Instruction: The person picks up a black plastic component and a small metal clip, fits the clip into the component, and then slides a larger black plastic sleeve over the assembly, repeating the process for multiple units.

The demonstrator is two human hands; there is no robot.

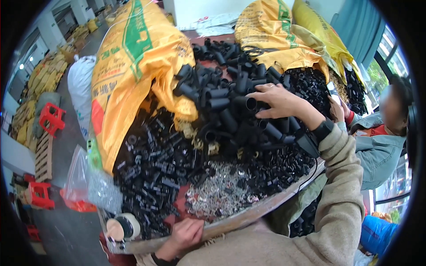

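Note:
My right hand [277,103] reaches over a pile of black plastic tubes [217,94]. Its fingers are spread, with the tips beside the round end of one tube [245,103]; no firm hold on it shows. A dark band circles that wrist. At the table's near edge, my left hand [187,232] is closed with curled fingers, and whatever may be inside is hidden. Just beyond it lies a heap of small silvery metal pieces [222,190]. Small black plastic parts [151,162] cover the table's left side, and more black bits [284,166] lie right of the metal.
Large yellow woven sacks [120,66] [270,35] stand at the back left and right, spilling black parts. A tape roll [128,226] sits at the near left corner. At the right, a person in a light jacket [377,153] works. Red stools [52,119] stand on the left floor.

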